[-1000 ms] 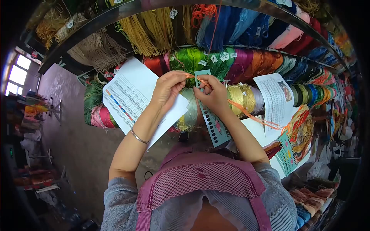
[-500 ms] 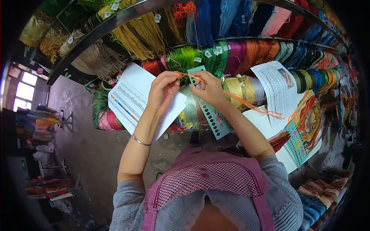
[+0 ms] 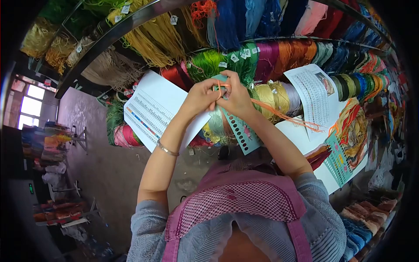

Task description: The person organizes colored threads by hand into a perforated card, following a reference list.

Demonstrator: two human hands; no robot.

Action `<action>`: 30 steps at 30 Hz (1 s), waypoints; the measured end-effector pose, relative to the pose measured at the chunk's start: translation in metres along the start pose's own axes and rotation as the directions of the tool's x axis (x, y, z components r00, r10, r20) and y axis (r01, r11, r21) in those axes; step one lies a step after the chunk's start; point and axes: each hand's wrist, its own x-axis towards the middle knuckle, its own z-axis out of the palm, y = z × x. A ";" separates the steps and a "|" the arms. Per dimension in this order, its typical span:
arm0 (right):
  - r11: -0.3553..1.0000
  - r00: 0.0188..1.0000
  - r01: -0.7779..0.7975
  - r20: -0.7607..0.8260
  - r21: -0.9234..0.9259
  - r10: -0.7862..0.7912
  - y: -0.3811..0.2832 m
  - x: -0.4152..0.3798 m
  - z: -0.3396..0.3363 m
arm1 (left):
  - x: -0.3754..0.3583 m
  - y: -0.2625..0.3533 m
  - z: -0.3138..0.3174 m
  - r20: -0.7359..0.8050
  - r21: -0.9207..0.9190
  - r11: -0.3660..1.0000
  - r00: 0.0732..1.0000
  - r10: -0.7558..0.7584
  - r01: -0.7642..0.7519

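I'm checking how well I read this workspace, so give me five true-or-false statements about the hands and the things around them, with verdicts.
1. The left hand and right hand meet at the orange thread. True.
2. The thread's long loose ends trail off to the left. False: they trail to the right.
3. A white sheet with a coloured strip lies to the left of the hands. True.
4. A bracelet circles the right wrist. False: it is on the left wrist.
5. A green card with a row of dark round spots extends from under the hands. True.
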 end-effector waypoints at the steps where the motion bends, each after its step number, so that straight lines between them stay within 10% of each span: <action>1: 1.000 1.000 -0.017 0.023 -0.025 0.017 -0.001 0.000 -0.001 | 0.002 -0.007 -0.003 -0.036 0.079 0.995 0.998 0.057 -0.054; 3: 1.000 1.000 -0.005 -0.015 -0.031 0.004 0.008 0.001 0.004 | -0.005 -0.013 -0.022 -0.132 0.359 0.894 0.933 0.334 -0.269; 5: 0.998 0.999 -0.049 0.018 -0.046 0.050 0.008 0.003 0.003 | -0.040 -0.006 -0.057 -0.247 0.486 0.858 0.916 0.317 -0.166; 7: 0.995 0.995 -0.078 0.061 -0.056 0.081 0.006 0.004 0.002 | -0.098 0.015 -0.086 -0.591 0.223 0.957 0.806 -0.017 0.184; 11: 0.987 0.978 -0.145 0.138 -0.073 0.154 0.001 0.005 -0.001 | -0.212 -0.005 -0.196 -0.800 -0.152 0.988 0.591 -0.107 -0.028; 13: 0.990 0.982 -0.104 0.147 -0.094 0.117 0.002 0.004 0.000 | -0.256 -0.022 -0.226 -0.933 0.104 0.965 0.359 0.011 0.240; 14: 0.984 0.972 -0.124 0.183 -0.126 0.146 -0.004 0.004 -0.004 | -0.274 -0.062 -0.261 -0.894 0.431 0.822 0.303 0.331 0.372; 15: 0.983 0.975 -0.120 0.170 -0.137 0.142 -0.006 0.001 -0.007 | -0.281 -0.098 -0.287 -0.731 0.666 0.556 0.290 0.617 0.497; 17: 0.924 0.980 0.184 -0.013 -0.336 -0.200 -0.010 -0.013 -0.012 | -0.265 -0.086 -0.236 -0.922 0.283 0.832 0.376 0.097 0.478; 21: 0.793 0.975 0.020 -0.162 -0.609 -0.150 -0.025 -0.047 -0.018 | -0.205 -0.066 -0.133 -0.806 -0.011 0.882 0.518 -0.287 0.472; 25: 0.770 0.987 -0.094 -0.160 -0.631 -0.011 -0.029 -0.060 -0.017 | -0.180 -0.099 -0.109 -0.766 -0.063 0.990 0.629 -0.129 0.126; 30: 0.794 0.968 -0.101 -0.243 -0.599 -0.060 -0.029 -0.069 -0.017 | -0.191 -0.095 -0.092 -0.837 -0.111 0.985 0.546 -0.022 -0.131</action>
